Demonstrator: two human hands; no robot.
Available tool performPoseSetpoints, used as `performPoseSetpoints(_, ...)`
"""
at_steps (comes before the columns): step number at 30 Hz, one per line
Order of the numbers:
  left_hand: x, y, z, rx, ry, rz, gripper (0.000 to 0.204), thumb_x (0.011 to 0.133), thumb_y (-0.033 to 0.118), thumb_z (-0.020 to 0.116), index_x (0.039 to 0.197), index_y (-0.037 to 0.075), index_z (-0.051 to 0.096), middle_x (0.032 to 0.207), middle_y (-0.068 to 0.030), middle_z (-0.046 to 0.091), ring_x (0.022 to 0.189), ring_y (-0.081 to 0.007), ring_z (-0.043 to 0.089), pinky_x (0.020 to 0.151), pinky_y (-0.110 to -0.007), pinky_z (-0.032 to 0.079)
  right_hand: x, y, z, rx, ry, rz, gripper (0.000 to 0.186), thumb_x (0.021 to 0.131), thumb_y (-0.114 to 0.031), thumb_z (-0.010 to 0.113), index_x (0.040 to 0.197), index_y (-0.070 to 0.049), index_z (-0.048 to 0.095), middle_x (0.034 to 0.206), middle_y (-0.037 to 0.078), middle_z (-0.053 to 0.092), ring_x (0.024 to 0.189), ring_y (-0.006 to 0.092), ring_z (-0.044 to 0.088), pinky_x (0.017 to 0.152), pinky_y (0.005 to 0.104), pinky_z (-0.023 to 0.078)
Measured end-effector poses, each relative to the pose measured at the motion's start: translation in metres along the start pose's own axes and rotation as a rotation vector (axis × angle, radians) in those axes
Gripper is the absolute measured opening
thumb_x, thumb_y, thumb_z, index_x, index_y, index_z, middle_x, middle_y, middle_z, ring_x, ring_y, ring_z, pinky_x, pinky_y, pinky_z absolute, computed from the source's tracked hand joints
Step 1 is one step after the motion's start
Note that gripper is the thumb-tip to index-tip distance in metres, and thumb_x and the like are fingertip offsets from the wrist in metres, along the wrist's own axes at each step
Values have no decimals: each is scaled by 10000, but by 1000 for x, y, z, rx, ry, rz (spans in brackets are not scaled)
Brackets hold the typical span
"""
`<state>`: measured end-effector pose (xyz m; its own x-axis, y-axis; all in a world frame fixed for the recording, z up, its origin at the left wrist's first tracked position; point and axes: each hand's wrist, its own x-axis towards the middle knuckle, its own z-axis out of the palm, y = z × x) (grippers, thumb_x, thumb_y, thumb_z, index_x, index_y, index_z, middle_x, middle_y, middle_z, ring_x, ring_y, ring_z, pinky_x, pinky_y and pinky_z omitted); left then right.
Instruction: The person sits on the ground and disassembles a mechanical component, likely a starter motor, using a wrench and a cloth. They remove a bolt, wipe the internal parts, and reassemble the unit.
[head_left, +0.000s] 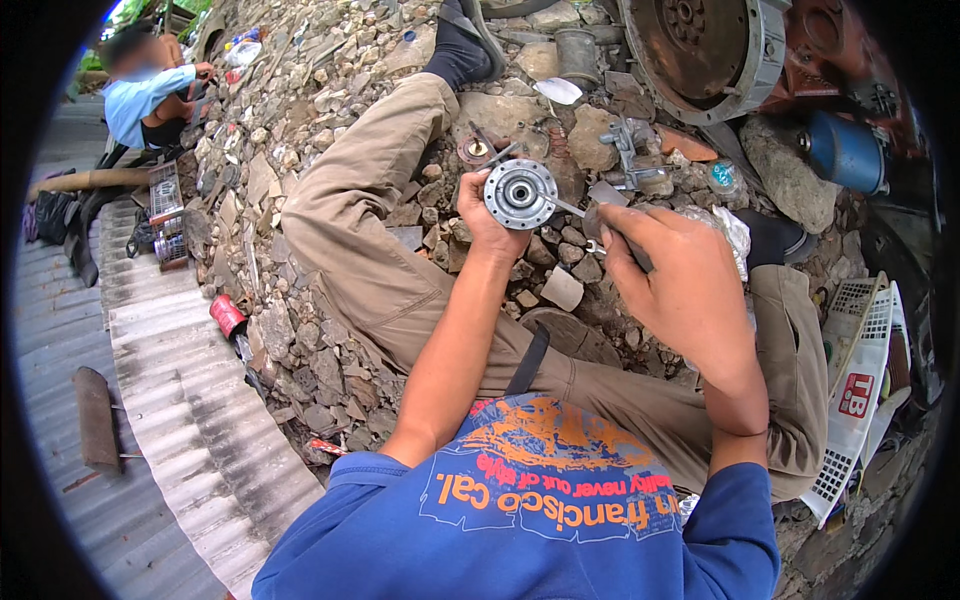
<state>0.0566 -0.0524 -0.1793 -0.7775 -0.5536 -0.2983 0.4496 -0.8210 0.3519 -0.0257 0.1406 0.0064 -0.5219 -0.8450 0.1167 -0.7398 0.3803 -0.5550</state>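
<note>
Head view. Nearest: blue T-shirt. Left grip wrapped round flanged metal housing; right grip pinches slim metal tool, tip at or near housing's rim. Grey metal casting beyond right grip, on rubble. Housing face exposed, detached from casting; seemingly partway, remainder cannot be told.

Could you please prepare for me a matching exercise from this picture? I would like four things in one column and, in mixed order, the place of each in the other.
Things:
1. Round metal flange
2. Slim metal tool
3. Red can
4. Blue cylinder

Places:
A. Beside a large rock, at upper right
B. In the left hand
C. Beside the corrugated sheets, at left
D. In the right hand

Pairs: 1-B, 2-D, 3-C, 4-A
</note>
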Motion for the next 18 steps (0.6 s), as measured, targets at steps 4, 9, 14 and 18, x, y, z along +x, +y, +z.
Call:
performPoseSetpoints(4,1,2,1,-21,61,-14,497,805,387,487,1041,0,690,944,-142,718,873,-292,692,806,-423,579,0,2,-3,-7,9,-2,214,890,-174,648,1039,-35,715,790,186,679,688,396,665,623,483,533)
performPoseSetpoints(9,0,2,2,-72,67,-22,504,794,380,494,1068,4,687,955,-141,714,864,-289,691,794,-421,580,2,3,-1,37,-19,-16,203,882,-145,659,1034,-21,711,785,194,677,697,392,662,627,470,523)
performPoseSetpoints(14,1,0,0,-45,55,-9,513,785,370,498,1113,18,676,967,-130,708,871,-273,689,796,-415,578,4,4,9,100,-29,-26,194,865,-88,676,1035,0,707,779,212,674,700,394,656,628,450,507)
performPoseSetpoints(18,0,0,1,-50,2,-8,538,780,357,499,1180,32,653,999,-129,703,886,-268,689,808,-418,576,7,7,17,140,-30,-24,211,889,-146,642,1016,15,692,767,233,668,717,430,657,653,493,526)
